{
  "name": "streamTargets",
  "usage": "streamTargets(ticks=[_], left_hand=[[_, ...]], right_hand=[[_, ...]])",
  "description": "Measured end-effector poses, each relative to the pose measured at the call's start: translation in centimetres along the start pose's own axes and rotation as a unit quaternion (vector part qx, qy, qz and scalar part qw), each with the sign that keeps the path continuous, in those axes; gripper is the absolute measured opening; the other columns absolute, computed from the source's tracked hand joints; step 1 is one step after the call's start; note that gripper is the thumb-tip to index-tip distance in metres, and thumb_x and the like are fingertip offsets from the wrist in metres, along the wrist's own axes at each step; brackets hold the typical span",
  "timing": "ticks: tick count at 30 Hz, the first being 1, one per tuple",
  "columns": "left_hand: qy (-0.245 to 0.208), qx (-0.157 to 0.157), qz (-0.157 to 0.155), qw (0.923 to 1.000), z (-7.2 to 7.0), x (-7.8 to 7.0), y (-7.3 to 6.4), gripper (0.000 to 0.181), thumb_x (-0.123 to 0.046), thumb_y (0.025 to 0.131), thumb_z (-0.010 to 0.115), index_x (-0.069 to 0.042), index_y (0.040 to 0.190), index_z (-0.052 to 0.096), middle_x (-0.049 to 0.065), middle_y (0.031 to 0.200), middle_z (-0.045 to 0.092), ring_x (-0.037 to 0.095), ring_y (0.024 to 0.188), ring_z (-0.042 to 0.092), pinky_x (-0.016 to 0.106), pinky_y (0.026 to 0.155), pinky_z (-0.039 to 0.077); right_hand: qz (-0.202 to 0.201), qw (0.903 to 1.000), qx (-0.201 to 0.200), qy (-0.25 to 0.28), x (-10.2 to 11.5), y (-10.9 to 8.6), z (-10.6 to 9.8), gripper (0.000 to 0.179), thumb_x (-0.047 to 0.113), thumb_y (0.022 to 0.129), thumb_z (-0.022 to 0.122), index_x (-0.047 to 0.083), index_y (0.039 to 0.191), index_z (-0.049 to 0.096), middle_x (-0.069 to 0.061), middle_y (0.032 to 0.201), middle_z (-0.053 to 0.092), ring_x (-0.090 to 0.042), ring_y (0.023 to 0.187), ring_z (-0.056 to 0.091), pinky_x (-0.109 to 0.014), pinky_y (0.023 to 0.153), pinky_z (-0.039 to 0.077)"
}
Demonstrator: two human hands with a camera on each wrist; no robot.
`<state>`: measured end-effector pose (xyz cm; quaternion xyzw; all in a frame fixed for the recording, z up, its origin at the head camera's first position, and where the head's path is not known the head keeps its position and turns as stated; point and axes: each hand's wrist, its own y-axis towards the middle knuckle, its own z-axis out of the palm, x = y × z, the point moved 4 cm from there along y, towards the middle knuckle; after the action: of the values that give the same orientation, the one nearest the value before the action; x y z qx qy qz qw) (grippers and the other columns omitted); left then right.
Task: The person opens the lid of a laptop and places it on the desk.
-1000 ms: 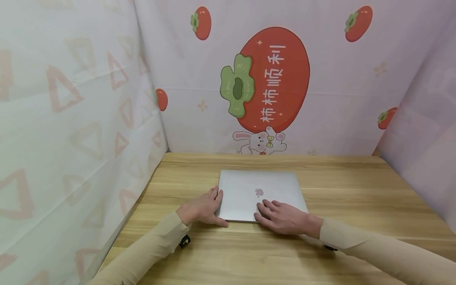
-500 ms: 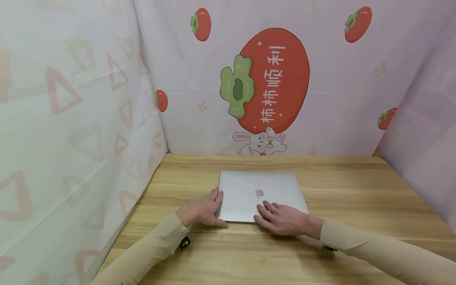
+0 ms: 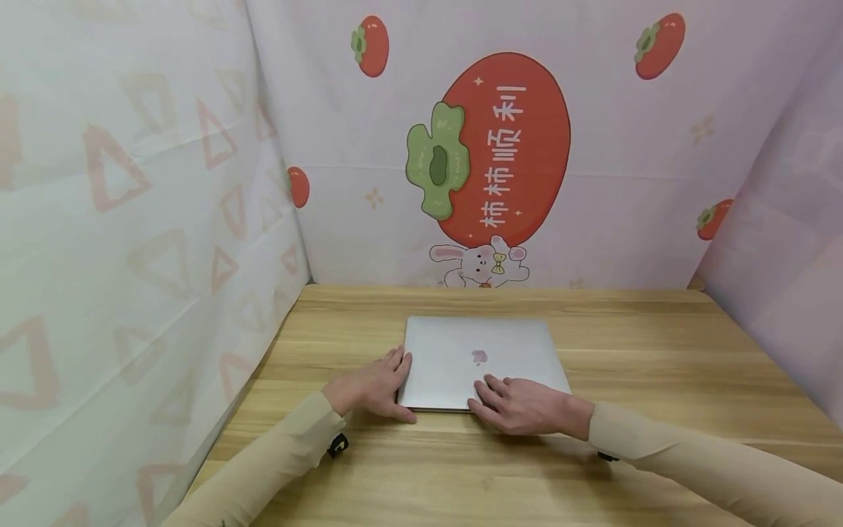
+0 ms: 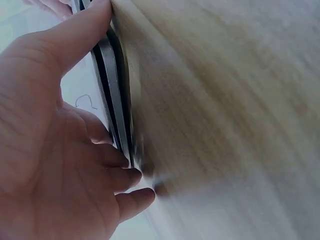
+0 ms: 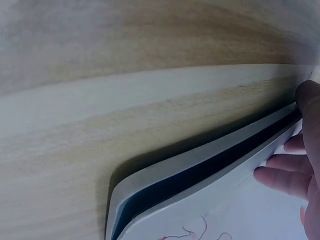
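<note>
A silver laptop [image 3: 441, 351] with an apple logo lies on the wooden table, its lid [image 5: 210, 200] raised slightly at the front. The right wrist view shows a narrow dark gap between lid and base [image 5: 160, 174]. My left hand [image 3: 372, 386] rests against the laptop's left side, fingers along that edge and thumb by the front left corner. In the left wrist view, the fingers [image 4: 134, 204] touch the side edge. My right hand [image 3: 523, 406] pinches the lid at the front edge: its thumb is at the gap, its fingers lie over the top.
The wooden table [image 3: 658, 366] extends around the laptop. A white cloth with pink triangles [image 3: 132, 256] hangs along the left. Behind stands a backdrop [image 3: 626, 219] printed with persimmons and a rabbit, and another pale cloth [image 3: 790, 219] hangs at the right.
The lid's front edge has risen a little, and a dark line now shows beneath it. My left thumb has shifted slightly left; the right hand has hardly moved.
</note>
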<state>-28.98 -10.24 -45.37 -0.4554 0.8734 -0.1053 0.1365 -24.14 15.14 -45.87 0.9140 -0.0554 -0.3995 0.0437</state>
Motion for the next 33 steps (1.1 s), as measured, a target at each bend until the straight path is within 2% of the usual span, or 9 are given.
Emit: streamTargets(ticks=[4,7,14,17,21,23,27,30,33], left_hand=[[0.004,0.006,-0.001,1.0,-0.2,0.2,-0.1,0.121,-0.073,0.077,0.065,0.004,0.155,0.013,0.024,0.163,0.007,0.035,0.153,0.011,0.046,0.122,0.022],[0.008,0.006,-0.007,0.9999,-0.3,0.5,0.0,0.123,-0.073,0.076,0.066,0.004,0.155,0.012,0.024,0.164,0.007,0.036,0.153,0.011,0.051,0.121,0.023],[0.015,0.024,-0.037,0.9989,0.2,1.5,-0.3,0.123,-0.079,0.076,0.059,0.0,0.157,0.011,0.021,0.164,0.005,0.034,0.153,0.009,0.052,0.121,0.022],[0.011,0.027,-0.04,0.9988,0.2,1.5,-0.6,0.12,-0.081,0.077,0.056,-0.002,0.157,0.012,0.021,0.165,0.004,0.033,0.154,0.007,0.051,0.122,0.02],[0.011,0.026,-0.038,0.9989,0.0,1.2,-0.9,0.118,-0.08,0.079,0.054,-0.003,0.157,0.012,0.02,0.165,0.005,0.033,0.154,0.007,0.05,0.123,0.019],[0.012,0.027,-0.038,0.9988,0.0,1.2,-0.9,0.117,-0.08,0.079,0.054,-0.003,0.157,0.012,0.02,0.165,0.005,0.032,0.154,0.007,0.05,0.123,0.019],[0.017,0.029,-0.039,0.9986,0.0,1.1,-0.9,0.117,-0.08,0.079,0.054,-0.003,0.157,0.012,0.02,0.165,0.005,0.032,0.154,0.008,0.049,0.123,0.018],[0.021,0.032,-0.042,0.9984,0.1,1.2,-0.8,0.118,-0.081,0.079,0.053,-0.003,0.157,0.012,0.019,0.165,0.005,0.032,0.154,0.007,0.049,0.124,0.017],[0.026,0.037,-0.047,0.9979,0.2,1.3,-0.8,0.118,-0.082,0.079,0.052,-0.004,0.158,0.01,0.018,0.165,0.004,0.031,0.154,0.006,0.048,0.124,0.017]], right_hand=[[0.004,1.0,0.0,0.002,-0.2,0.3,-0.3,0.046,0.012,0.105,0.013,0.011,0.123,0.056,-0.007,0.11,0.069,-0.021,0.094,0.069,-0.025,0.049,0.052],[0.009,0.9999,0.0,0.005,-0.3,0.4,-0.5,0.045,0.012,0.104,0.014,0.011,0.122,0.055,-0.007,0.108,0.068,-0.021,0.092,0.067,-0.024,0.044,0.047],[0.015,0.9998,0.011,0.007,-0.2,0.5,-0.4,0.04,0.012,0.103,0.018,0.014,0.12,0.053,-0.005,0.106,0.065,-0.018,0.085,0.062,-0.023,0.039,0.038],[0.019,0.9996,0.02,0.012,-0.1,0.5,-0.1,0.04,0.012,0.103,0.015,0.014,0.119,0.052,-0.004,0.104,0.063,-0.017,0.082,0.058,-0.024,0.039,0.035],[0.038,0.9979,0.039,0.036,-0.3,0.5,0.0,0.044,0.02,0.103,0.011,0.014,0.117,0.052,-0.002,0.102,0.061,-0.015,0.08,0.056,-0.024,0.041,0.036],[0.053,0.9963,0.042,0.052,-0.6,0.5,0.1,0.042,0.025,0.102,0.014,0.015,0.113,0.053,0.0,0.099,0.059,-0.014,0.078,0.054,-0.023,0.041,0.037],[0.076,0.9941,0.028,0.072,-1.2,0.2,0.5,0.03,0.033,0.101,0.031,0.016,0.105,0.056,0.002,0.091,0.058,-0.012,0.071,0.052,-0.023,0.039,0.037],[0.081,0.9928,0.026,0.084,-1.4,0.0,0.8,0.029,0.04,0.1,0.042,0.016,0.106,0.057,0.002,0.092,0.059,-0.011,0.073,0.053,-0.023,0.04,0.04],[0.075,0.993,0.03,0.086,-1.5,-0.2,0.9,0.033,0.044,0.101,0.042,0.015,0.11,0.056,0.0,0.096,0.06,-0.011,0.077,0.054,-0.022,0.042,0.043]])
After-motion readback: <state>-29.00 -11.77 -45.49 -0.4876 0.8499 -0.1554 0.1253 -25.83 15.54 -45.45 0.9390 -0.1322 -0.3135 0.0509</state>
